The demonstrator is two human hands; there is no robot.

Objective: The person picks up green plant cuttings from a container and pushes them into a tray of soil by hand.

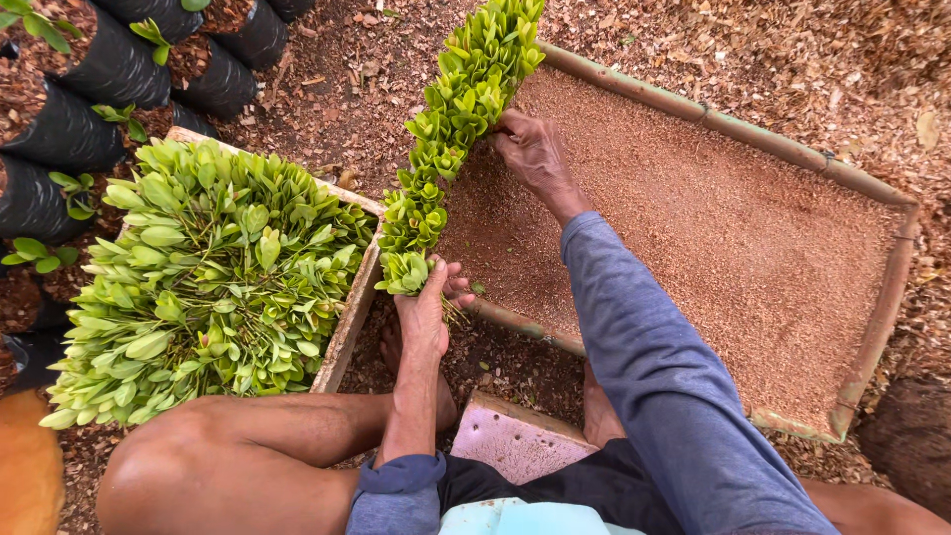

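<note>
Filling a wooden crate (349,315), leafy cuttings (213,272) sit beside the sawdust tray (872,327); left grip (428,302) holds a sprig (406,270), right grip (533,154) unclear.

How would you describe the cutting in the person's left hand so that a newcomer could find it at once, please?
Start at the bamboo-framed bed of brown grit. A row of green cuttings runs along its left edge. At the near end, the left hand grips the last cutting, the only one being held.

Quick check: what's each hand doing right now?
Left hand: closed on cuttings.
Right hand: fingers pressed against the cuttings row; grip cannot be told.
</note>
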